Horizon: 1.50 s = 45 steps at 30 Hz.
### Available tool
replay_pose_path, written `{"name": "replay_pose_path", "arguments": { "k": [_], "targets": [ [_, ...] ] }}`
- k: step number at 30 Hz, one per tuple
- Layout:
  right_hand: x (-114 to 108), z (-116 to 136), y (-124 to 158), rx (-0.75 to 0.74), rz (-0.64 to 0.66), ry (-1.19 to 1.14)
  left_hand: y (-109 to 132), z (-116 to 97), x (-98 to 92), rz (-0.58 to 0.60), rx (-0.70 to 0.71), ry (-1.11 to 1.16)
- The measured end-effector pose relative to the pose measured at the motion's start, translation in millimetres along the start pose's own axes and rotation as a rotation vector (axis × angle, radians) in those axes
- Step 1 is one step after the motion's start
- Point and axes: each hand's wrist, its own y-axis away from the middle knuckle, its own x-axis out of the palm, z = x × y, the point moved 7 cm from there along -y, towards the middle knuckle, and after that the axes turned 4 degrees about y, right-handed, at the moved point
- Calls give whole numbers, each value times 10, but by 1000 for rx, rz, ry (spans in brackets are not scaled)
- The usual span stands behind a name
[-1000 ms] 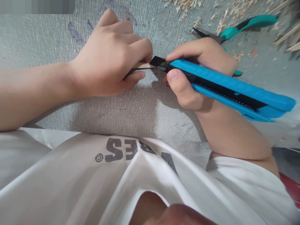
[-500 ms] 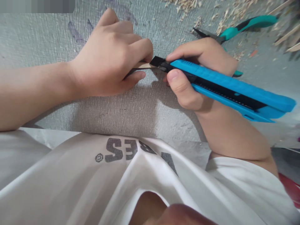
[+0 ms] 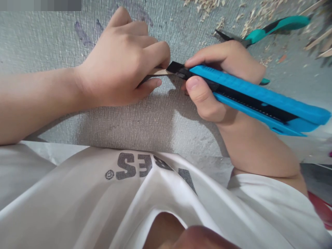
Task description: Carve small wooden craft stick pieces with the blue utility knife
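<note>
My left hand (image 3: 129,60) is closed, pinching a thin pale wooden stick (image 3: 158,72) between thumb and forefinger. Only a short length of the stick shows, pointing right; the rest is under the hand. My right hand (image 3: 218,79) grips a blue utility knife (image 3: 259,97), its handle slanting down to the right over my forearm. The dark blade (image 3: 174,67) lies against the visible end of the stick, close to my left forefinger. Where exactly the edge meets the wood cannot be made out.
Pliers with teal-and-black handles (image 3: 280,28) lie just beyond my right hand, partly hidden by it. Wood shavings (image 3: 204,6) are scattered at the far side of the grey textured table (image 3: 124,128). Several wooden sticks (image 3: 317,38) lie at the far right.
The knife and my right hand have shifted very slightly to the right. The pliers and shavings sit a little further right in view; the left hand's hold looks the same.
</note>
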Motion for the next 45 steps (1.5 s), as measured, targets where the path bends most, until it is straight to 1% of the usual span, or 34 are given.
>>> {"name": "replay_pose_path", "arguments": {
  "k": [7,13,19,24,31,38,45],
  "targets": [
    [14,-14,-3,2,-20,-12,27,24,14,-29,24,3],
    [8,-19,10,-1,-24,-12,3,-5,-5,16,-15,30],
    [9,-40,23,-7,-26,-15,-64,-60,-49,102,-84,-39],
    [13,-41,15,3,-27,-19,-51,-67,-59,65,-63,-32],
    [10,-33,24,17,-19,-8,-42,-44,-37,53,-38,0],
    [3,-34,21,11,-27,-16,-56,-50,-43,75,-89,-10],
    [5,-47,23,4,-31,-20,-49,-66,-77,34,-45,-31]
  ]
}}
